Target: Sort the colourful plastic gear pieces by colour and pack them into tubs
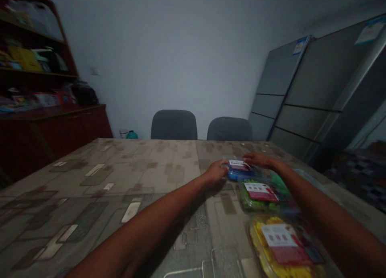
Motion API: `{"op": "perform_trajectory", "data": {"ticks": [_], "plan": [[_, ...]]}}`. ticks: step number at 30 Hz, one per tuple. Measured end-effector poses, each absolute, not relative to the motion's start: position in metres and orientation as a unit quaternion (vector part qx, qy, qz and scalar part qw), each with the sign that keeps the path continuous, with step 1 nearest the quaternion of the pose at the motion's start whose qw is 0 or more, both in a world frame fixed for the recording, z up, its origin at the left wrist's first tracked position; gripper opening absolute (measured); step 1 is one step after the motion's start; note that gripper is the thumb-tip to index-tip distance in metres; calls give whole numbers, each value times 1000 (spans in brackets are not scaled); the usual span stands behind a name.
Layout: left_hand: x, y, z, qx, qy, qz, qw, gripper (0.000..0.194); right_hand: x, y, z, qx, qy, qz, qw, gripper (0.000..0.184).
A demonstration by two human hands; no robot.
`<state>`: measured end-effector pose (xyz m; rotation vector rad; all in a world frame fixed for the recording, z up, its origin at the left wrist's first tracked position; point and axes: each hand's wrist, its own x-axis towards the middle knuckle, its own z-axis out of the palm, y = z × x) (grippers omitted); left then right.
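A clear plastic box with blue contents (238, 175) and a white and dark red label lies toward the far right of the table. My left hand (217, 171) grips its left end, fingers bent against the edge. From the other side, my right hand (258, 159) holds the box near its far right corner, fingers reaching over the lid. Closer to me is a similar clear box with green contents (247, 201), its label on top. Nearest lies a clear box with yellow contents (261, 250), partly beneath my right forearm in view.
A patterned cloth covers the table (126, 213). Two grey chairs (174, 125) stand behind its far edge. Left is a dark red shelf unit (60, 129) with assorted goods; right are tall grey refrigerators (313, 81). More clear packaging (310, 176) lies beyond my right forearm.
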<state>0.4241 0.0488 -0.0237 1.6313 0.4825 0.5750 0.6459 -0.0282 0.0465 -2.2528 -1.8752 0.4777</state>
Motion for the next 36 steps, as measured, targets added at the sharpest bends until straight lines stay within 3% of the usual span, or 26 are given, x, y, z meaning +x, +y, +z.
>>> {"op": "perform_trajectory", "data": {"ticks": [7, 9, 14, 17, 20, 24, 32, 36], "plan": [[425, 26, -20, 711, 203, 225, 635, 29, 653, -59, 49, -762, -610, 157, 152, 29], [413, 20, -18, 712, 217, 237, 625, 36, 650, -72, 53, -760, -602, 138, 203, 31], [355, -16, -16, 712, 226, 224, 626, 40, 623, -140, 64, -750, -557, 103, 341, 59], [318, -50, -20, 693, 219, 208, 655, 35, 595, -197, 59, -779, -448, 76, 431, 55], [296, -85, -27, 633, 209, 157, 729, 36, 575, -247, 39, -821, -379, 24, 426, 50], [298, -119, -36, 645, 166, 115, 737, 45, 573, -280, 10, -842, -364, -79, 390, 52], [312, -130, -39, 588, 115, 114, 792, 62, 566, -259, -5, -828, -415, -14, 377, 48], [306, -126, -42, 577, 97, 106, 804, 61, 571, -267, -6, -849, -385, -98, 348, 53]]}}
